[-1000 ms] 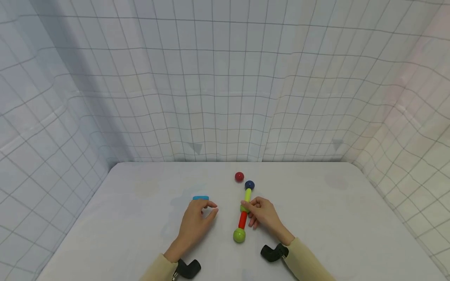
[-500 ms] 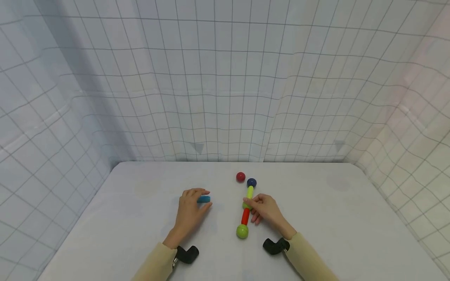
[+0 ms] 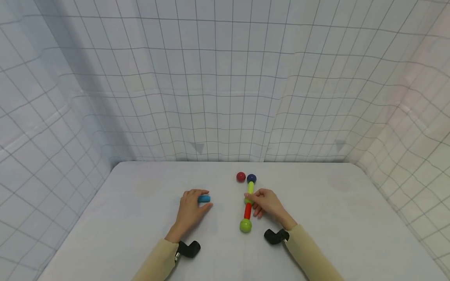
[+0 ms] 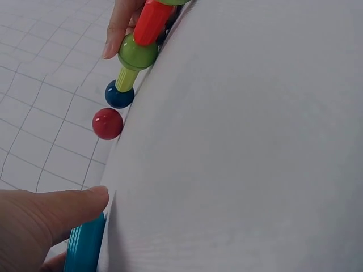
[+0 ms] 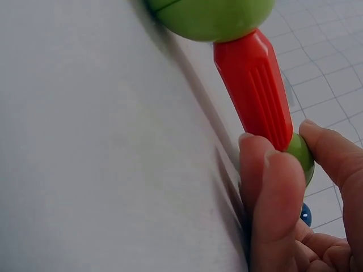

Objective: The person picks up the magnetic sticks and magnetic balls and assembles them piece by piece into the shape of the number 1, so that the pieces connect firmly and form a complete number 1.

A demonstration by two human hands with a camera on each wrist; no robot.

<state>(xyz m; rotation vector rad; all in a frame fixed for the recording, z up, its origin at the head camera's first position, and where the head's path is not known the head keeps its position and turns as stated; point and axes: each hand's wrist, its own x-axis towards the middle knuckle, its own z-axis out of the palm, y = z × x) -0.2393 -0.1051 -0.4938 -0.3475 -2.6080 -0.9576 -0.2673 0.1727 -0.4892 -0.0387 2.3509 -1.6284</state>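
Observation:
In the head view, my left hand [image 3: 191, 208] curves loosely around a short blue rod [image 3: 204, 199], thumb on the near side and fingers beyond it. The left wrist view has the thumb over the grooved blue rod [image 4: 85, 245]; contact is hard to tell. My right hand [image 3: 268, 203] pinches the middle green ball of a joined chain of balls and rods. The chain runs from a near green ball [image 3: 245, 225] through a red rod [image 3: 247, 211] and a yellow-green rod [image 3: 250, 187] to a dark blue ball [image 3: 251, 178]. Right fingers partly hide the middle ball [image 5: 300, 156].
A loose red ball [image 3: 240, 176] lies just left of the dark blue ball, near the back of the white table [image 3: 140, 218]. Gridded white curtains [image 3: 218, 97] hang behind and at both sides. Black wrist camera mounts [image 3: 276, 236] jut inward from both sleeves.
My left hand has moved from the near side of the blue rod to around it. My right hand has shifted the chain away from me, bringing its dark blue end beside the red ball.

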